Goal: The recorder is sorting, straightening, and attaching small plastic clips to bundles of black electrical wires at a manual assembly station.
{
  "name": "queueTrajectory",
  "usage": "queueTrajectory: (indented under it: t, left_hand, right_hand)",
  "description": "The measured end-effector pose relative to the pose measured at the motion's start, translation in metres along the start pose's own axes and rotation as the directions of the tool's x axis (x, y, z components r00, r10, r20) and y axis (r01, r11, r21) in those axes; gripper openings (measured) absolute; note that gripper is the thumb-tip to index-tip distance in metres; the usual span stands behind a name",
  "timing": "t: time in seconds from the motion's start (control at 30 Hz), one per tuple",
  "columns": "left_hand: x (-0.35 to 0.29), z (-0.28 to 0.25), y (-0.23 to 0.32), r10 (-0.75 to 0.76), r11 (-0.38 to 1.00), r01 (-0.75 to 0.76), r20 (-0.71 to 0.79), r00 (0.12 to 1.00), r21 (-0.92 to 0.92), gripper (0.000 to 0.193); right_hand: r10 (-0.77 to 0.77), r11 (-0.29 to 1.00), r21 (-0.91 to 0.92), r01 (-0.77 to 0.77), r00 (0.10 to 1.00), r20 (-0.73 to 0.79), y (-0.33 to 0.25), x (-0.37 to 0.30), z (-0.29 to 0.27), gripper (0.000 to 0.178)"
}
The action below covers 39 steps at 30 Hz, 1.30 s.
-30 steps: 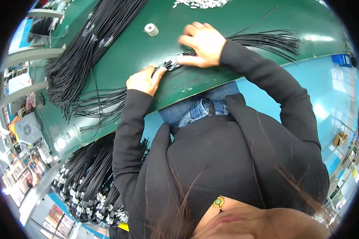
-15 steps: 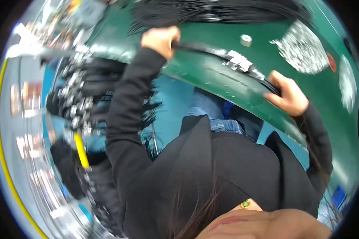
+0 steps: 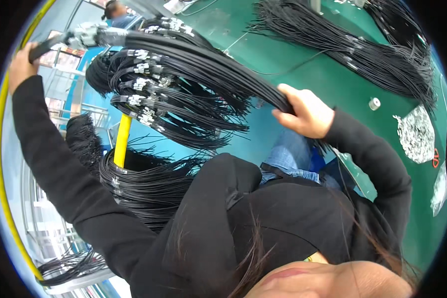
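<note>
In the head view, there it was: a long black cable bundle (image 3: pixel 208 62), slung between both hands, arching above the hanging cable bundles (image 3: pixel 184 107) and clear of the desk (image 3: pixel 305 67). Out at the far left, the left hand (image 3: pixel 22 67) had its fingers wrapped round one end, just beyond the blurred pale connectors (image 3: pixel 89 36). Over on the other side, the right hand (image 3: pixel 308 111) gripped the bundle near its loose tails, its fingers curled round the strands.

And here was the danger! The connectors looked ready to snag on the hanging loops, because the bundle crossed so close above them; a hard tug could have dragged one off. The right hand's hold looked the riskier: thin, smooth strands could have slid out and fanned apart. The yellow post (image 3: pixel 123 139) stood below, another likely catch for any drooping cable. The wire spool (image 3: pixel 374 103) sat well apart, out of trouble.
</note>
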State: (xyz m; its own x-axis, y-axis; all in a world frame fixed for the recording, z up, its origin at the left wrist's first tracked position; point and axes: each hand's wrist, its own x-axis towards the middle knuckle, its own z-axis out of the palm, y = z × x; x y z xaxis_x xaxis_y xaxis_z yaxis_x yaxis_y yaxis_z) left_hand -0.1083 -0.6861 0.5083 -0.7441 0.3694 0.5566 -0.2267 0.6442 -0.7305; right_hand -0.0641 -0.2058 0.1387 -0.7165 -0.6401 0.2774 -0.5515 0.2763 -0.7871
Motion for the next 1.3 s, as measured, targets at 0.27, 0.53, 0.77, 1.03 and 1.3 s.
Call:
queueTrajectory:
  t: [0.27, 0.53, 0.77, 1.03, 1.3]
  left_hand:
    - [-0.129, 0.124, 0.090, -0.105, 0.994, 0.105, 0.481, 0.871, 0.028, 0.019]
    - [-0.242, 0.222, 0.083, 0.035, 0.723, 0.463, 0.697, 0.716, -0.512, 0.018]
    - [-0.261, 0.246, 0.104, -0.035, 0.682, 0.377, 0.487, 0.873, -0.627, 0.023]
    - [-0.285, 0.256, 0.103, -0.086, 0.842, 0.409, 0.662, 0.745, -0.352, 0.035]
    - [-0.082, 0.143, 0.206, 0.087, 0.982, 0.037, 0.613, 0.786, -0.187, 0.032]
  right_hand:
    - [0.076, 0.997, -0.001, -0.076, 0.996, 0.043, 0.086, 0.066, 0.137, 0.026]
    - [0.037, 0.999, -0.041, -0.029, 0.971, 0.238, 0.102, 0.064, 0.216, 0.030]
    - [-0.117, 0.954, -0.241, 0.177, 0.962, 0.246, 0.131, 0.090, 0.262, 0.033]
    - [0.116, 0.911, -0.388, 0.138, 0.818, 0.564, 0.099, 0.088, 0.268, 0.035]
    - [0.143, 0.895, -0.438, 0.089, 0.871, 0.469, 0.089, 0.046, 0.163, 0.026]
